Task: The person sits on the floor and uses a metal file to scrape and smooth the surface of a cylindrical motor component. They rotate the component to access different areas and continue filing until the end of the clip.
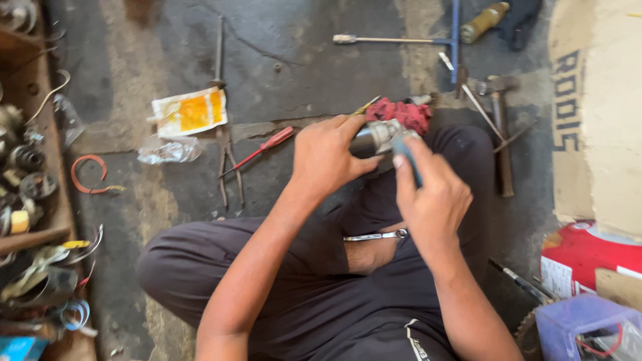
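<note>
My left hand grips a grey metal cylindrical part and holds it above my crossed legs. My right hand is closed on a small blue-handled tool whose tip rests against the end of that part. A red rag lies on the floor just beyond the part. A silver spanner rests in my lap between my knees.
On the concrete floor lie a red-handled screwdriver, pliers, a yellow-and-white packet, a crumpled clear bag, a T-handle wrench and a hammer. A wooden tray of metal parts stands left. Cardboard and a red can sit right.
</note>
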